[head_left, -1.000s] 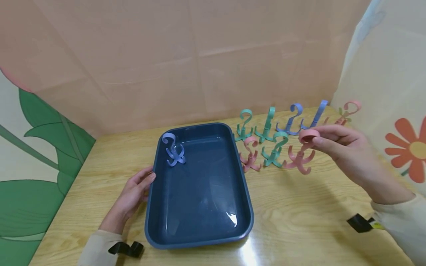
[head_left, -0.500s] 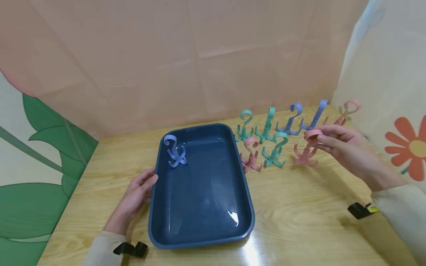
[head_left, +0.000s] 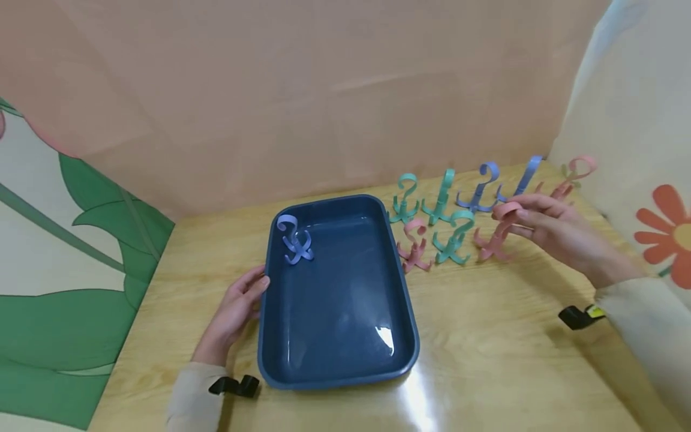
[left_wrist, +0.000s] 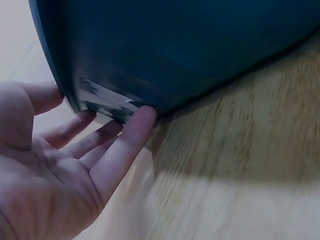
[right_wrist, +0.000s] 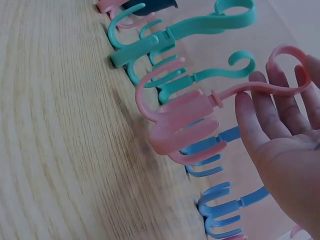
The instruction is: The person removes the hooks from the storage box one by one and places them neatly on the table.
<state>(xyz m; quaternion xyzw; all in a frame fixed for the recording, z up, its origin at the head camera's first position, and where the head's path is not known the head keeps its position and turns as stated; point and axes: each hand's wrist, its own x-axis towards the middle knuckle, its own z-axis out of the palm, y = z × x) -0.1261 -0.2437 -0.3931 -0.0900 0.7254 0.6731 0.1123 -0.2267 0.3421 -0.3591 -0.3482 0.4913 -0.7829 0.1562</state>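
Note:
My right hand [head_left: 564, 234] pinches the curled top of a pink swivel hook with several prongs [right_wrist: 187, 112]. In the head view this hook hangs prongs down, right of a green hook [head_left: 454, 240]; whether its prongs touch the table I cannot tell. At the left side of a dark blue tray [head_left: 345, 282], my left hand [head_left: 234, 312] touches the outer wall with extended fingers, its thumb at the rim. A blue hook [head_left: 298, 245] is in the tray's far left corner. In the left wrist view several fingertips [left_wrist: 141, 120] meet the tray wall low down.
Right of the tray, a pink hook [head_left: 414, 255] is in front. Behind are two green hooks [head_left: 442, 195], two blue hooks [head_left: 477, 195] and another pink hook [head_left: 564, 189] near the right wall. Fabric walls bound the wooden table [head_left: 486, 360] at the back and sides.
The held pink hook has moved back toward the other hooks, and the right forearm has shifted too. The whole head view has shifted slightly. My left hand stays at the tray's side.

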